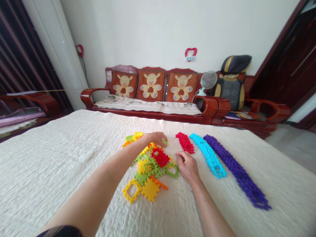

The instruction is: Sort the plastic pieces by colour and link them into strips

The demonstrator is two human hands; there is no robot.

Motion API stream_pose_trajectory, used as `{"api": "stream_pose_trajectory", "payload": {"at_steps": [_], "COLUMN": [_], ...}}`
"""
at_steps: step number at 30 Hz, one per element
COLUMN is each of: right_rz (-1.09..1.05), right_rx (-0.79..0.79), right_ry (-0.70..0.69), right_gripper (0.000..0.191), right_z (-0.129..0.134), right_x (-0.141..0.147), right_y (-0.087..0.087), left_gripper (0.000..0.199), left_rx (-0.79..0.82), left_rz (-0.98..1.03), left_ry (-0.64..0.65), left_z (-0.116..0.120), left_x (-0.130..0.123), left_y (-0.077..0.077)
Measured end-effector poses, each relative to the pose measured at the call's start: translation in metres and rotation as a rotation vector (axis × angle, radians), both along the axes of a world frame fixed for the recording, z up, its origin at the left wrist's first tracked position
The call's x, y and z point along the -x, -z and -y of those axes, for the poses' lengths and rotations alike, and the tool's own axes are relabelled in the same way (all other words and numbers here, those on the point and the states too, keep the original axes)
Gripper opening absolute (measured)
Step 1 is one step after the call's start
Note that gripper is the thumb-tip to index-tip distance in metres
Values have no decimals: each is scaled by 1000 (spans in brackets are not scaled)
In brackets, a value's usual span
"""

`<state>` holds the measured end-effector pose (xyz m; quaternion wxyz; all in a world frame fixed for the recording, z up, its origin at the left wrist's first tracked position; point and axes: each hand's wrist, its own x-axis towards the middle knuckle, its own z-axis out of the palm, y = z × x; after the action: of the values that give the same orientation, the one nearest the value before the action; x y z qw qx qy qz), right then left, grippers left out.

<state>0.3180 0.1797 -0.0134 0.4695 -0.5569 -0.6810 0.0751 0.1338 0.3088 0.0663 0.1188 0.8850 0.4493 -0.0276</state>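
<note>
My left hand [158,136] reaches over the far edge of a loose pile of plastic interlocking tiles. Its fingers are bent around a green tile [165,142] at the pile's far right. Yellow tiles [150,190], green tiles [142,178], an orange tile [158,183] and red tiles [160,157] overlap in the heap, partly hidden by my left forearm. My right hand [188,164] rests on the cloth right of the pile with its fingers curled in; no tile shows in it. Just beyond it lies a row of red tiles [185,143].
Right of the red row lie a light blue row [208,154] and a longer purple row [237,171] of tiles. All are on a cream quilted cloth [61,158]. Behind stand a wooden sofa [148,115] with bear cushions, a small fan [208,80] and a chair with a massage pad [229,90].
</note>
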Motion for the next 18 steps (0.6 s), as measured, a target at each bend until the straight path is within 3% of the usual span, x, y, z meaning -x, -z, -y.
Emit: {"api": "stream_pose_trajectory", "payload": {"at_steps": [4, 10, 13, 16, 18], "right_rz": [6, 20, 21, 24, 33], "right_rx": [-8, -1, 1, 3, 5], "right_ry": [-5, -3, -4, -7, -8], "right_gripper": [26, 25, 26, 27, 26], "right_z": [-2, -5, -5, -6, -6], "right_x": [-1, -4, -4, -4, -4], "right_y": [2, 4, 4, 3, 4], "left_gripper": [41, 47, 42, 50, 56], "left_rx": [2, -55, -74, -85, -98], "left_rz": [32, 443, 678, 718, 746], "left_ry": [-108, -233, -485, -559, -578], "left_z": [-4, -11, -5, 7, 11], "left_x": [24, 93, 139, 175, 185], "left_y": [0, -9, 7, 29, 38]}}
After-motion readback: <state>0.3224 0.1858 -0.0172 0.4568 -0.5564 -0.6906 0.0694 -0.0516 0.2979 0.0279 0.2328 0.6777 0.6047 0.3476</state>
